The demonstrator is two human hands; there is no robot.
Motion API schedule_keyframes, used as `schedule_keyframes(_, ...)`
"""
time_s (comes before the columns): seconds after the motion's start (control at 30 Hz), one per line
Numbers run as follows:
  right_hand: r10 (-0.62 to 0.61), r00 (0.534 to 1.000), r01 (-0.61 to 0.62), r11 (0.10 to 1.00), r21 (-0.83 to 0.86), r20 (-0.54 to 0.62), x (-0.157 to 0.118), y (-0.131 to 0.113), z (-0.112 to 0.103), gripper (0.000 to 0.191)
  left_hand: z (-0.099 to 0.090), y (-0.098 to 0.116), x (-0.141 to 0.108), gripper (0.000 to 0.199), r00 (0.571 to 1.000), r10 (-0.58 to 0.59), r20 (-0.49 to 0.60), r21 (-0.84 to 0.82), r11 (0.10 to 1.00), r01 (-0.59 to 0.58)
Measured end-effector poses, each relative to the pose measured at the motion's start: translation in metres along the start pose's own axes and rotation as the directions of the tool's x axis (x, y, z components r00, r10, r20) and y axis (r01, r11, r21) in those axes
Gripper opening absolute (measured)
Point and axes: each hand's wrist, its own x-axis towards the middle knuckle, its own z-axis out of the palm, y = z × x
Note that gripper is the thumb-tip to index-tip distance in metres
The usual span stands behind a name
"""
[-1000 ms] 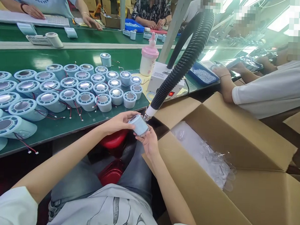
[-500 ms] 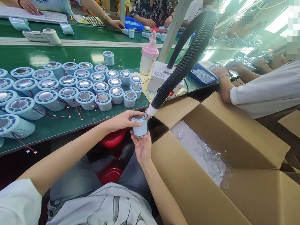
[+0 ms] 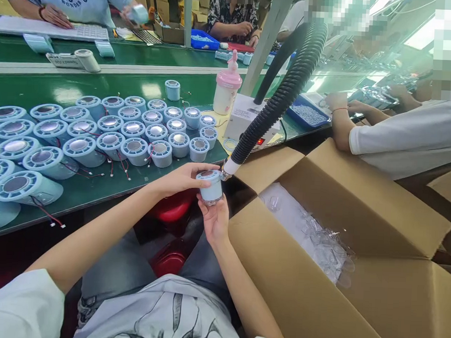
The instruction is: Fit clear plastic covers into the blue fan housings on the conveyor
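A light blue cylindrical part [image 3: 211, 189] with a ringed top is held upright over my lap, beyond the table's front edge. My left hand [image 3: 195, 178] grips its upper side, with fingers behind and thumb across the front. From below, my right hand [image 3: 215, 219] holds its clear lower end. The metal tip of a black corrugated hose [image 3: 255, 128] is beside the part's top right; whether they touch is unclear. Rows of similar blue cylinders [image 3: 134, 149], many with red and black wires, stand or lean on the green table [image 3: 115, 181].
An open cardboard box [image 3: 292, 261] with clear plastic pieces [image 3: 319, 238] is at the right. A white machine [image 3: 246, 121], pink-lidded bottle [image 3: 226, 92] and blue bead tray [image 3: 306, 112] are behind. Other people work across the table and at the right.
The view has shifted slightly, moving the table items rightward in the picture. My hands still hold the part near the hose tip. Across the table, a person's hand has lifted a blue cylinder.
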Motion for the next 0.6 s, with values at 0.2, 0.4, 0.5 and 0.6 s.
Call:
schedule_keyframes(0.2,-0.014,1.000,0.014,1.000,-0.026,0.008,0.000,-0.002,-0.001,0.051,0.001,0.000,0.001,0.072,1.000,0.011,0.005,-0.027,1.000,-0.011)
schedule_keyframes(0.4,-0.033,0.999,0.035,0.994,-0.102,0.017,0.001,-0.002,-0.005,0.051,-0.004,-0.007,-0.003,0.072,1.000,0.019,0.018,-0.031,0.999,-0.018)
schedule_keyframes(0.5,-0.057,0.998,0.062,0.986,-0.156,0.037,0.001,-0.004,-0.009,0.050,-0.008,-0.013,-0.009,0.070,1.000,0.011,0.019,-0.052,0.999,-0.010)
schedule_keyframes(0.6,-0.089,0.993,0.104,0.969,-0.224,0.077,0.001,-0.009,-0.013,0.052,-0.011,-0.015,-0.018,0.070,0.999,0.010,0.054,-0.092,0.996,-0.005)
